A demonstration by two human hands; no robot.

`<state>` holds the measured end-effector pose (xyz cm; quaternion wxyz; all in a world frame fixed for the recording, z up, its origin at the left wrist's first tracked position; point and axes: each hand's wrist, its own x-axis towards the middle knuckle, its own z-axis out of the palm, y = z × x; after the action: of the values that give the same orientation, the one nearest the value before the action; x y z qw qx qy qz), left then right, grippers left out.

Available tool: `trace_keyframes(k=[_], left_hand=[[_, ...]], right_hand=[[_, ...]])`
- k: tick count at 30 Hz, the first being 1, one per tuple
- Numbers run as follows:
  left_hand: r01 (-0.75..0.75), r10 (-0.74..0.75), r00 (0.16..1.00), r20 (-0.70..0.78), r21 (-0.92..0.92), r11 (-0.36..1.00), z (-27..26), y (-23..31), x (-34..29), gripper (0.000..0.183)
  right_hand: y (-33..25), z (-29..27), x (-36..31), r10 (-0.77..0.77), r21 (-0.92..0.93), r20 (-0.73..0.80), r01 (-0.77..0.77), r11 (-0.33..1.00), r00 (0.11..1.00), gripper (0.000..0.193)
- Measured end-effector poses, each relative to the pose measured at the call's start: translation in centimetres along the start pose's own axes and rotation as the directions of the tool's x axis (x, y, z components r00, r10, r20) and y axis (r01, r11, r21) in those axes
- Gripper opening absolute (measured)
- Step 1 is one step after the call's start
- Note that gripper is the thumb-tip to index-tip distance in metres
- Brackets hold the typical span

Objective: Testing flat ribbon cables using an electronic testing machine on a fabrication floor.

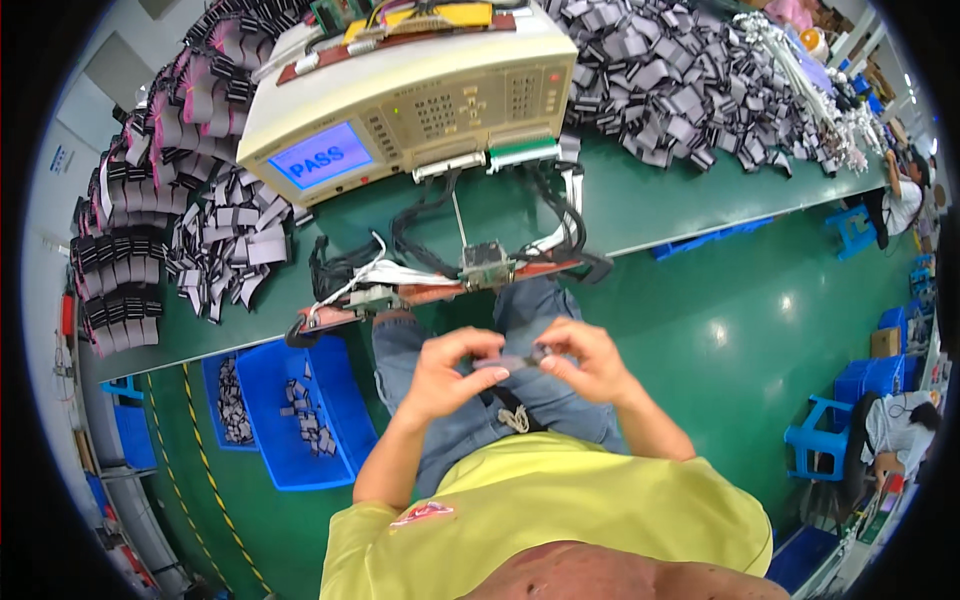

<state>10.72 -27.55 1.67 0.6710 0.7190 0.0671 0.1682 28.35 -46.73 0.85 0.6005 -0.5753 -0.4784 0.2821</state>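
Note:
A short grey ribbon cable (514, 363) with a dark end is held level between my two hands, above my lap. My left hand (448, 372) pinches one end between thumb and fingers. At the other end, the fingers and thumb of my right hand (588, 362) close around the dark part, which looks like a connector and is slightly blurred. Just beyond my hands, at the table edge, is a test fixture (484, 262) with small circuit boards on a reddish strip. Black and white cables (420, 228) run from it to a cream tester (410, 110) with a lit screen.
Ribbon cables lie heaped on the green table (640, 215) in a big pile (670, 85) at right and a smaller pile (225, 240) at left. Bundled rows (120, 260) stand far left. Below is a blue bin (300, 415) with cables. People sit at far right near blue stools (818, 437).

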Motion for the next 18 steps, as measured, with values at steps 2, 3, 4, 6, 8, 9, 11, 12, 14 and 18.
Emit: trace_keyframes(k=[2,3,4,6,8,9,11,12,14,18], left_hand=[[0.022,-0.021,1.000,0.007,-0.407,0.913,-0.6,-1.9,-0.1,0.061],[0.068,-0.073,0.997,0.010,-0.501,0.862,-0.7,-1.8,-0.1,0.057],[0.101,-0.115,0.993,0.012,-0.574,0.812,-0.5,-2.1,-0.5,0.054],[0.131,-0.159,0.987,0.014,-0.643,0.755,-0.3,-3.1,-1.3,0.050],[0.108,-0.156,0.987,-0.027,-0.604,0.790,-0.5,-4.0,-1.9,0.042],[0.107,-0.157,0.987,-0.030,-0.604,0.790,-0.6,-4.1,-2.0,0.042],[0.023,-0.112,0.982,-0.155,-0.487,0.873,-0.6,-3.7,-2.0,0.030],[0.023,-0.113,0.981,-0.157,-0.487,0.873,-0.6,-3.4,-1.8,0.030],[-0.161,0.112,0.920,-0.375,-0.103,0.982,-0.2,-2.4,-1.1,0.024],[-0.159,0.212,0.831,-0.515,0.146,0.976,0.0,-1.1,-0.2,0.023]], right_hand=[[0.3,-0.3,0.2,0.069,0.243,-0.011,-0.064,0.968,0.998,0.017],[0.3,-0.3,0.4,0.095,0.376,-0.008,-0.085,0.923,0.995,0.017],[0.4,-0.2,0.5,0.094,0.473,-0.001,-0.083,0.877,0.996,0.017],[0.3,-0.2,1.1,0.085,0.434,-0.003,-0.075,0.898,0.996,0.018],[0.4,-0.1,1.6,0.071,0.392,-0.001,-0.065,0.918,0.998,0.020],[0.5,-0.1,1.8,0.030,0.344,-0.003,-0.027,0.939,1.000,0.019],[0.7,0.1,2.2,-0.010,0.296,-0.002,0.010,0.955,1.000,0.019],[1.0,0.3,2.3,-0.032,0.210,-0.024,0.036,0.977,0.999,0.019],[1.1,0.9,2.7,-0.053,0.124,-0.044,0.059,0.991,0.998,0.019],[-0.7,2.3,4.9,-0.181,-0.221,-0.253,0.125,0.967,0.950,0.020]])
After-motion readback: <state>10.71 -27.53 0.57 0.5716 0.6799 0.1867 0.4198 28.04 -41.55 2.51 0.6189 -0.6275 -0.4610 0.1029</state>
